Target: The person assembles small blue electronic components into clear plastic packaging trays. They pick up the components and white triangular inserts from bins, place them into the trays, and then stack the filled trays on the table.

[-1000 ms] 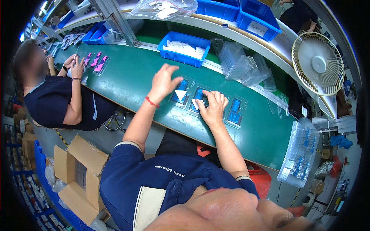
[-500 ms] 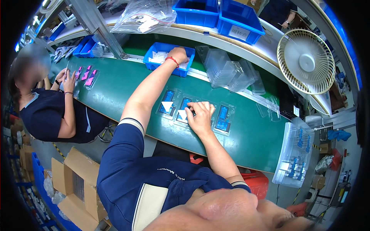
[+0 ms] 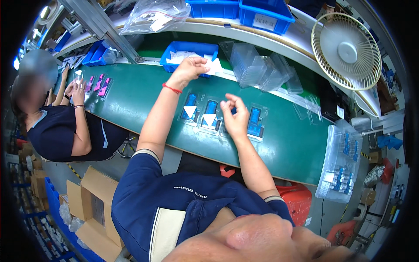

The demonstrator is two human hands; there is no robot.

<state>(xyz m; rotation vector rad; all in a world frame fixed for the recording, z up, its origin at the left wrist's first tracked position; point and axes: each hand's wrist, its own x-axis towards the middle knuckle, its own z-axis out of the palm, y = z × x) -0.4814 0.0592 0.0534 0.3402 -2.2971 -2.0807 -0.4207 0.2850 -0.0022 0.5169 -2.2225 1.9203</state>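
Note:
My left hand (image 3: 188, 72), a red cord on its wrist, is raised just in front of the blue bin (image 3: 168, 52) and pinches a white paper piece (image 3: 214, 66) at its fingertips. White slips (image 3: 179, 56) lie inside that bin. My right hand (image 3: 236, 118) hovers over the row of clear plastic trays with blue items, fingers loosely bent and apart, nothing visible in them. White triangular pieces sit on the left tray (image 3: 190, 114) and on the one beside it (image 3: 210, 118). A further tray (image 3: 255, 122) at the right shows no white piece. My right hand partly covers another tray.
Stacked clear plastic trays (image 3: 251, 65) stand behind the green table (image 3: 288, 144). A fan (image 3: 347, 52) is at the far right, and packed trays (image 3: 338, 168) are at the table's right end. A co-worker (image 3: 65, 126) handles pink items at the left. Blue bins (image 3: 266, 15) line the shelf.
My left hand has come out of the blue bin with a white paper piece. My right hand has moved off the second tray to the right, its fingers lifting from the white triangle there.

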